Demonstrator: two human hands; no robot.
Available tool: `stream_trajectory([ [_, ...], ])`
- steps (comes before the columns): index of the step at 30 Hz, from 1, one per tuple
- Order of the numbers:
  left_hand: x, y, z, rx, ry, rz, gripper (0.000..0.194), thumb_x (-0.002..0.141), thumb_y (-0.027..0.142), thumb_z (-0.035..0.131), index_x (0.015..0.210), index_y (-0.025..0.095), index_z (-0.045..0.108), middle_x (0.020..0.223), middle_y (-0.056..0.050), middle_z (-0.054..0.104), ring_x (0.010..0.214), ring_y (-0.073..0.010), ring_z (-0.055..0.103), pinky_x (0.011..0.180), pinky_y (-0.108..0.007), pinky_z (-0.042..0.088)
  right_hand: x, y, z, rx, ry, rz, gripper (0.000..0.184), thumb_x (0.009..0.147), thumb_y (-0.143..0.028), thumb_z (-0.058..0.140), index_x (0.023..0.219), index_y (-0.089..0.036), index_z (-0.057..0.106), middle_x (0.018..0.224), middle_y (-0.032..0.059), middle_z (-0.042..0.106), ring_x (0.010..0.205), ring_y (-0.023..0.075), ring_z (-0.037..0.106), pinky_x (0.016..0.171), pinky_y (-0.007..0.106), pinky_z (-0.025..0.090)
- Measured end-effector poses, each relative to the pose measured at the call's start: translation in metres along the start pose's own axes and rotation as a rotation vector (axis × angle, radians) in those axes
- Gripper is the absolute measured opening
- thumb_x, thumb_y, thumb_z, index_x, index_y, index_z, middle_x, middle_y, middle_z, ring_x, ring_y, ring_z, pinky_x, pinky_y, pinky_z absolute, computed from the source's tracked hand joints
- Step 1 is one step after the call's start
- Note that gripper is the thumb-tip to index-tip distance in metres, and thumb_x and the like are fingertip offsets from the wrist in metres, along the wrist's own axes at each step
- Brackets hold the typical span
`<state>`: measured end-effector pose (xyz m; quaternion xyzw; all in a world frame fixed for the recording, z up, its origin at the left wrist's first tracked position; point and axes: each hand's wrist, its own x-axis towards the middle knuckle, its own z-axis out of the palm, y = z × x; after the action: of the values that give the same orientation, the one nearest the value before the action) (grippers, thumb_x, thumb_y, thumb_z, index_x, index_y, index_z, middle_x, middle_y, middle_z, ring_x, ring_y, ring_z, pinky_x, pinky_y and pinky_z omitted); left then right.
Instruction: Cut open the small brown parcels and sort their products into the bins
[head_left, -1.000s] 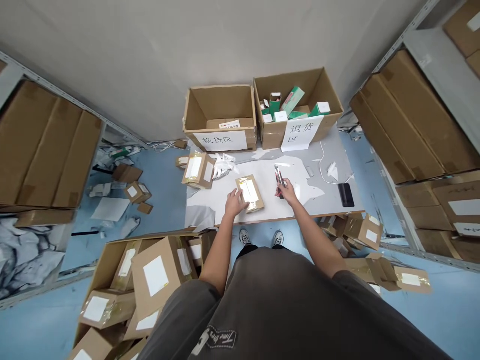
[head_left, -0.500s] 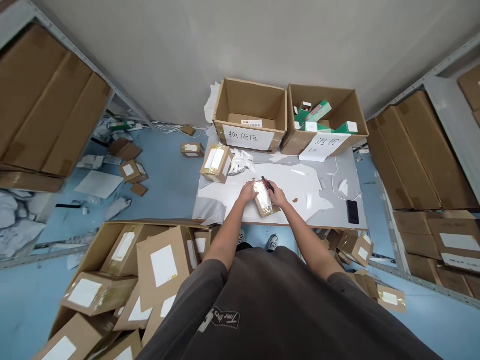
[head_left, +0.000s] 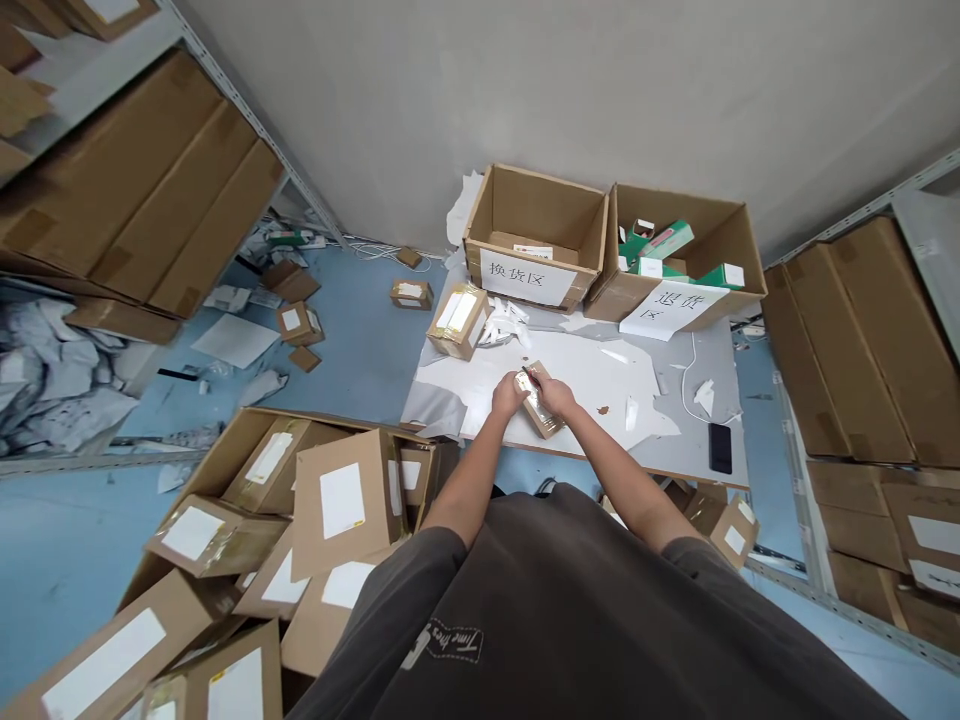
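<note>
A small taped cardboard box (head_left: 543,416) with a shiny label lies tilted at the front of the white-covered table (head_left: 480,385). Closed around its left side is my left hand (head_left: 509,395). My right hand (head_left: 556,394) is wrapped round a dark red and black box cutter (head_left: 532,377), held against the upper part of the box; where its blade sits I cannot make out. A larger taped carton (head_left: 458,321) with a white label stands at the table's left, next to crumpled white packing scraps (head_left: 507,321).
Two open cartons with handwritten signs stand at the back, the left carton (head_left: 536,270) and the right carton (head_left: 675,300) holding green boxes. A phone (head_left: 720,447) lies at the right. A big bin of parcels (head_left: 247,415) is at my left. Shelves flank both sides.
The view has shifted, so the scene sits further right. The box is turned more on its side, and my right hand with the box cutter has come closer over its top.
</note>
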<state>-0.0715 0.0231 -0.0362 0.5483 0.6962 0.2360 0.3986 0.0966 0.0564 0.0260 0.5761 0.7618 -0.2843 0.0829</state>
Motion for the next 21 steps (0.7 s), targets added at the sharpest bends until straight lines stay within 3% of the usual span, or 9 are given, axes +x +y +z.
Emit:
stream_trajectory([
  [9,-0.002,0.005,0.005,0.056,0.013,-0.003,0.063,0.093,0.024,0.077,0.152,0.023,0.056,0.163,-0.012,0.056,0.150,-0.0289,0.054,0.124,-0.037,0.043,-0.012,-0.015,-0.025,-0.185,-0.139,0.034,0.065,0.106,-0.022,0.050,0.170,-0.025,0.036,0.136,0.0180,0.074,0.122,0.0330,0.072,0.097,0.039,0.052],
  [21,0.000,-0.004,0.007,0.159,-0.016,0.024,0.065,0.100,0.035,0.069,0.160,0.024,0.049,0.166,-0.011,0.053,0.151,-0.0265,0.053,0.122,-0.036,0.044,-0.039,-0.005,-0.014,-0.220,-0.183,0.075,0.072,0.102,-0.020,0.057,0.170,-0.025,0.035,0.135,0.0168,0.074,0.122,0.0317,0.071,0.094,0.036,0.053],
])
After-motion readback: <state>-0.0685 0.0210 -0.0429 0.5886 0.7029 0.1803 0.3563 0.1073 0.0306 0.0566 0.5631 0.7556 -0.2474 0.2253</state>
